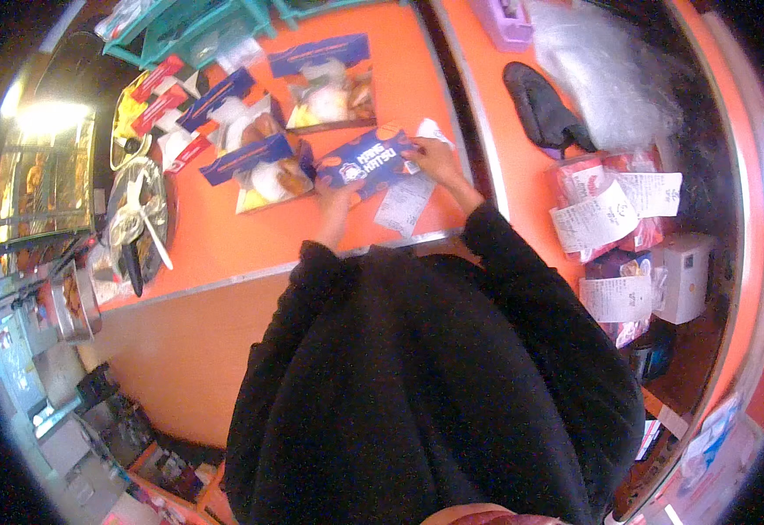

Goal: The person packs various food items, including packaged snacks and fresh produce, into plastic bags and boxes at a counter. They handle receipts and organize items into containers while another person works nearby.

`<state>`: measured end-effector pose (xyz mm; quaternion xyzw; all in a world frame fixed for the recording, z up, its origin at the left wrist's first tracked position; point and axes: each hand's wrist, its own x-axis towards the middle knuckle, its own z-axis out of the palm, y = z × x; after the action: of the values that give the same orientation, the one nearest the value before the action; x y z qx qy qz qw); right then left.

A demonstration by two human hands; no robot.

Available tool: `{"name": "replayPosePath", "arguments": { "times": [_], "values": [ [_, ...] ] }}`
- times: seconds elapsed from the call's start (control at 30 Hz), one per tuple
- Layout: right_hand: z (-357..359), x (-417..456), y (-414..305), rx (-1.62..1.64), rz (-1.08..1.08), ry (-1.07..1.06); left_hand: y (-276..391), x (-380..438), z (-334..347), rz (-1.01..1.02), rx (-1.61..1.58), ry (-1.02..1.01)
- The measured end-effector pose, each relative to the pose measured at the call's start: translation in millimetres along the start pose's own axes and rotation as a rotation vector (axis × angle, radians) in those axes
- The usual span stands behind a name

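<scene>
A blue printed cardboard food box (370,164) with a lid and logo lies before me on the orange counter (205,246). My left hand (337,205) holds its near left corner. At its right end, my right hand (436,161) grips the edge, its fingers on the box. A printed paper receipt (403,205) lies beneath and beside the box's near edge. Left of it stand open boxes of rice and other food, one (270,178) nearest my left hand and another (244,128) behind. A third open food box (329,98) sits farther back.
Red-and-white cartons (182,149) and a tray with tongs (138,223) stand left. Teal crates (191,29) are at the back. Across a dark gap, a black oven mitt (539,108), clear plastic bags (608,85) and red packages with receipts (592,220) lie on the right counter.
</scene>
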<state>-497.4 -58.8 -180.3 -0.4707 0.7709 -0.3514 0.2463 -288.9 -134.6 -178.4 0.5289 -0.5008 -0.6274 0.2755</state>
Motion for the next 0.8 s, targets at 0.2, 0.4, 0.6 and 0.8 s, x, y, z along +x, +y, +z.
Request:
{"name": "replayPosePath", "arguments": {
  "times": [0.2, 0.4, 0.6, 0.8],
  "values": [
    [-1.2, 22.4, 0.0, -0.054, 0.124, 0.108, 23.8, 6.5, -19.0, -0.399, -0.471, -0.307],
    [-16.6, 24.5, -12.1, -0.252, 0.037, -0.066, 10.3, 4.4, -4.6, -0.264, -0.518, -0.122],
    [-201.9, 134.9, -20.8, -0.58, 0.15, 0.914, 39.8, -21.1, -14.1, -0.359, -0.688, -0.145],
    [-274.7, 191.7, 59.3, 0.157, 0.384, 0.415, 72.0, -33.8, 4.2, -0.305, -0.698, -0.157]
  ]
}}
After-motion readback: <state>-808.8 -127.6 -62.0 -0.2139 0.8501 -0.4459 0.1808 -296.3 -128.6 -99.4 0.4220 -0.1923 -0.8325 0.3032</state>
